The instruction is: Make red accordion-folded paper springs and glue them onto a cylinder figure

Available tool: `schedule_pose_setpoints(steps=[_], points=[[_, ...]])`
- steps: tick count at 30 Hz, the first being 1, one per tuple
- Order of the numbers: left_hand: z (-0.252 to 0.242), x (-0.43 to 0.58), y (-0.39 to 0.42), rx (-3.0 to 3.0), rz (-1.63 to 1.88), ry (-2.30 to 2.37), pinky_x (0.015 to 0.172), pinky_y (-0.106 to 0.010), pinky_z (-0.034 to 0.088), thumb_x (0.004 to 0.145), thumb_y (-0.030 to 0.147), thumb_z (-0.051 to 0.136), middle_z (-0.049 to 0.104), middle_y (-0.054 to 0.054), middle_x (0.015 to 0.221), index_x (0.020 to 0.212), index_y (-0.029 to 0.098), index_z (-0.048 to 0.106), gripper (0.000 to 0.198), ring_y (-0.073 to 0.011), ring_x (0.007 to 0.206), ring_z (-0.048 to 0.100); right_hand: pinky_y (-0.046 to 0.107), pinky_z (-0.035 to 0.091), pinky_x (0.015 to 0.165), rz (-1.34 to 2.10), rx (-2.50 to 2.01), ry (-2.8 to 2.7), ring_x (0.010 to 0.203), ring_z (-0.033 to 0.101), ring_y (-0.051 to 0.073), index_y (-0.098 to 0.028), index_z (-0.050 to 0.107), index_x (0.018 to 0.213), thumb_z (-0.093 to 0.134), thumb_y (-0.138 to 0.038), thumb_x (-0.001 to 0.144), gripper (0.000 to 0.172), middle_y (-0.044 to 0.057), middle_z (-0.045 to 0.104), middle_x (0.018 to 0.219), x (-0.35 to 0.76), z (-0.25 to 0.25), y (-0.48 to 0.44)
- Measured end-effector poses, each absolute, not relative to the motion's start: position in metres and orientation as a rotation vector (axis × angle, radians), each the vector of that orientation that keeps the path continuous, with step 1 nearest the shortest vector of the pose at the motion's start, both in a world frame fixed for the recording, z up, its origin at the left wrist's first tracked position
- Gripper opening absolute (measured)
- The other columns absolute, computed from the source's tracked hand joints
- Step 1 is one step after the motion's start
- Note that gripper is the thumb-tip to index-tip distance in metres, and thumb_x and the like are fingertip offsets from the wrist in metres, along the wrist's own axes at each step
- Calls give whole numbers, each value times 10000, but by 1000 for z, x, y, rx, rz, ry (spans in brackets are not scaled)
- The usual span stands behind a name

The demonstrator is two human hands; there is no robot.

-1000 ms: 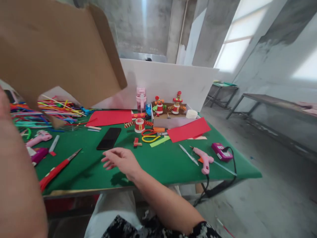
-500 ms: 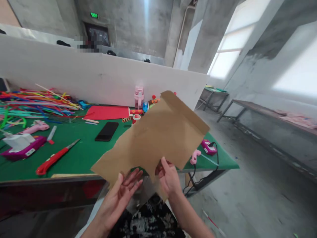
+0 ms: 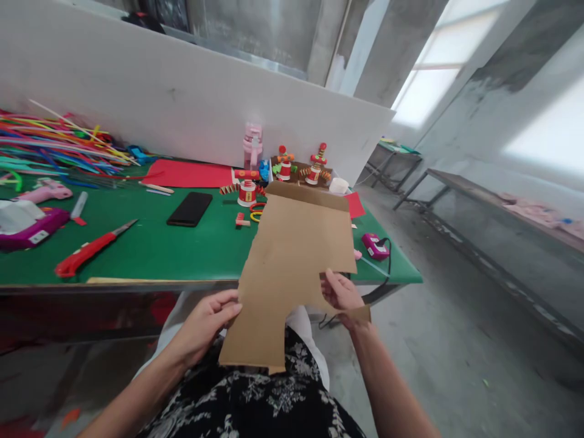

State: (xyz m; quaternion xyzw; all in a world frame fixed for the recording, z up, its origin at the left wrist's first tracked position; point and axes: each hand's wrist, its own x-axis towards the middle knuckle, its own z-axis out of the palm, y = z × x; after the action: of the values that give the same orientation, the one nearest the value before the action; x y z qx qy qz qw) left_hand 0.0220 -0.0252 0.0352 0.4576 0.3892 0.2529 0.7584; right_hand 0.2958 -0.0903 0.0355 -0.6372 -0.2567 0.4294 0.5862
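Head view: remotely, I see the left hand (image 3: pixel 210 319) and right hand (image 3: pixel 342 293), fingers clamped on cardboard (image 3: pixel 296 249) across the front of the bench (image 3: pixel 150 255); beyond, a box (image 3: pixel 299 166) holds two toys (image 3: pixel 313 176).

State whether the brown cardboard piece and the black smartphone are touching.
Apart. The head view shows a stretch of green tabletop between the black smartphone and the left edge of the brown cardboard piece.
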Motion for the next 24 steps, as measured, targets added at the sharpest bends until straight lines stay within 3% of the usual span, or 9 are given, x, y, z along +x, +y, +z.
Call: schedule_pose_setpoints(steps=[3, 6, 9, 14, 20, 24], points=[[37, 27, -21, 1007, 576, 902, 688, -318, 542, 568, 413, 797, 762, -43, 806, 891, 226, 742, 377, -222, 703, 695, 296, 508, 564, 394, -1680, -746, 600, 605, 164, -171, 685, 809, 635, -590, 751, 425, 72, 683, 704, 303, 37, -122], [42, 33, -19, 1015, 583, 919, 675, -332, 544, 561, 435, 780, 763, -51, 799, 886, 227, 742, 387, -242, 717, 696, 364, 565, 716, -243, -1688, -1049, 796, 667, 215, -211, 711, 940, 636, -360, 815, 209, 99, 714, 886, 290, 31, -154], [42, 38, -21, 1012, 581, 913, 676, -333, 545, 562, 449, 772, 763, -56, 802, 865, 226, 739, 378, -245, 732, 698, 343, 604, 775, -95, -1557, -1512, 945, 703, 218, -281, 711, 1110, 632, -218, 833, 295, 105, 725, 1093, 259, 16, -171], [28, 42, -32, 939, 550, 919, 677, -316, 539, 549, 436, 804, 752, -52, 779, 873, 205, 720, 407, -229, 718, 690, 323, 589, 899, 246, -1420, -1713, 1120, 676, 221, -360, 651, 1251, 591, -243, 862, 411, 52, 653, 1307, 226, -9, -164], [9, 17, -30, 1206, 663, 1075, 612, -308, 515, 721, 508, 669, 680, -39, 714, 881, 212, 703, 338, -197, 623, 612, 348, 556, 969, 370, -1366, -1676, 1176, 646, 212, -346, 632, 1273, 572, -219, 897, 402, 54, 613, 1360, 223, -23, -149], [3, -5, -28, 1794, 874, 888, 873, -344, 513, 750, 316, 664, 706, -79, 1049, 965, 284, 741, 231, -256, 983, 640, 352, 540, 995, 388, -1371, -1691, 1206, 625, 206, -349, 604, 1305, 549, -215, 916, 415, 58, 610, 1365, 217, -28, -147]])
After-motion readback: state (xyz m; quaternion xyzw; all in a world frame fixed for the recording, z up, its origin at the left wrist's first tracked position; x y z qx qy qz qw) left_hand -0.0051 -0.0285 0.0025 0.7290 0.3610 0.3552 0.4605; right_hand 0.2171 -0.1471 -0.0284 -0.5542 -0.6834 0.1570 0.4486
